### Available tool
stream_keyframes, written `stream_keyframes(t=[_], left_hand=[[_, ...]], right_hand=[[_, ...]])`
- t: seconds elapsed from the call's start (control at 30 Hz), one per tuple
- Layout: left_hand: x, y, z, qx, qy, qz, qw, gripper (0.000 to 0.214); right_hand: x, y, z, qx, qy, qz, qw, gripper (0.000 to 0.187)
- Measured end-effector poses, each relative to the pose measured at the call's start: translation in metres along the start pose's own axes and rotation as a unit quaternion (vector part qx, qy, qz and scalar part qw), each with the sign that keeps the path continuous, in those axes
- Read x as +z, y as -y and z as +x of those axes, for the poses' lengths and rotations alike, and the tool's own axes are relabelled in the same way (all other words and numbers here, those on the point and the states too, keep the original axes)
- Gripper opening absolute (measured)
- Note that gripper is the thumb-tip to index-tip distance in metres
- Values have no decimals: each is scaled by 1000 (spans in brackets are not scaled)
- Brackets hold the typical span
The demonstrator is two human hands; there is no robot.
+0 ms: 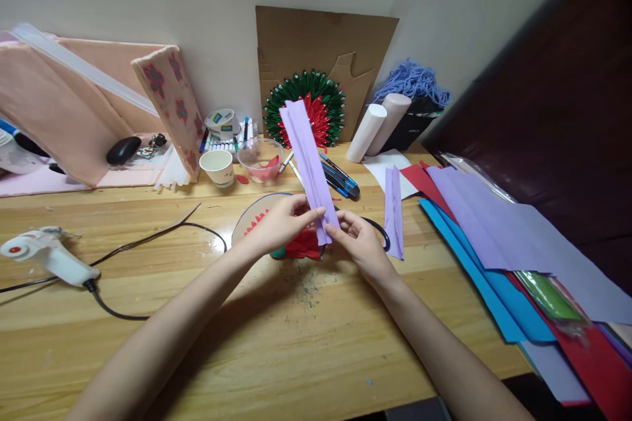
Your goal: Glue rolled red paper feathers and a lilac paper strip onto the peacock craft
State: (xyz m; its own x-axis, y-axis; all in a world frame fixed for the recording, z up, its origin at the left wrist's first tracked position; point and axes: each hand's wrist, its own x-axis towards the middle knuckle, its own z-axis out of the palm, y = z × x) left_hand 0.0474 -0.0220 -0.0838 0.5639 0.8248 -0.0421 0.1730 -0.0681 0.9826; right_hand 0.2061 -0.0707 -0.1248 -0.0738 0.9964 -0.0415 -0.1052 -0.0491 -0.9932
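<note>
Both my hands pinch the near end of a long folded purple paper strip (307, 158) that rises away from me over the wooden table (296, 335). My left hand (281, 223) grips it from the left with thumb and fingers closed. My right hand (358, 240) pinches the same end from the right. Under my hands lies a round card (247, 220) with red paper petals (302, 247) on it. A second folded purple strip (394, 210) lies flat just right of my right hand, beside black scissors (381, 231).
A glue gun (47, 253) with a black cord lies at the left. Coloured paper sheets (498, 243) are stacked at the right. A paper cup (218, 168), a clear bowl (260, 159), markers, a red and green paper rosette (305, 108) and cardboard stand at the back.
</note>
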Motion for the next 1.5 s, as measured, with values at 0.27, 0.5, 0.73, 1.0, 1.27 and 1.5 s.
stream_keyframes(t=[0.27,0.5,0.73,1.0,1.27,1.5], left_hand=[[-9,6,0,12,37,-2,999,30],[-11,7,0,6,36,29,999,31],[-15,9,-1,-10,-10,106,994,30],[-13,12,0,-15,34,109,993,29],[-16,15,1,-18,21,88,996,31],[-17,18,6,-43,-3,4,999,37]], right_hand=[[-2,1,-1,30,-11,46,998,29],[-3,2,-1,18,0,35,999,31],[-2,8,-5,44,-1,107,993,28],[-2,7,-3,43,45,119,991,55],[-5,6,0,91,1,139,986,34],[-7,4,4,85,-59,117,988,32]])
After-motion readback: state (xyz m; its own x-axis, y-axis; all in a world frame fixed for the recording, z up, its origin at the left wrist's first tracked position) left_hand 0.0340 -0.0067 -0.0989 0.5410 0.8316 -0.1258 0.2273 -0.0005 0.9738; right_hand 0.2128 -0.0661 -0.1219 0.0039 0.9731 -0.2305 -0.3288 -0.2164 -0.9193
